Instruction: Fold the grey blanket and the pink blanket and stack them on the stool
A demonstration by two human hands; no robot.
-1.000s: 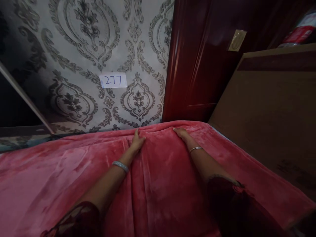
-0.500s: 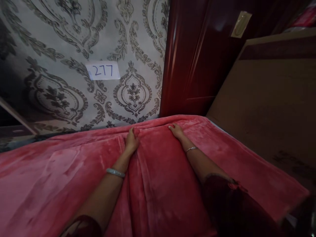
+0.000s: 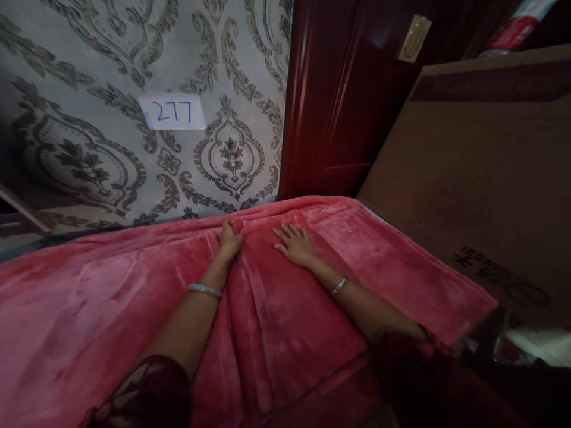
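Note:
A plush pink-red blanket (image 3: 303,315) is spread out before me, with a darker folded panel and long creases running down its middle. Near its far edge my left hand (image 3: 231,239) is closed on a bunched fold of the cloth. My right hand (image 3: 295,244) rests flat on the darker panel, fingers spread, just right of the left hand. Each wrist wears a bracelet: a pale green bangle (image 3: 204,289) on the left and a thin metal one (image 3: 340,285) on the right.
Behind the blanket rises a patterned wall (image 3: 178,59) bearing a paper (image 3: 175,112) marked 277. A dark red door (image 3: 330,89) stands right of it. A large cardboard box (image 3: 468,160) borders the blanket's right side.
My right hand has let go of the fold's far edge, shifted left and flattened with spread fingers. My left hand keeps its hold. The view has shifted slightly.

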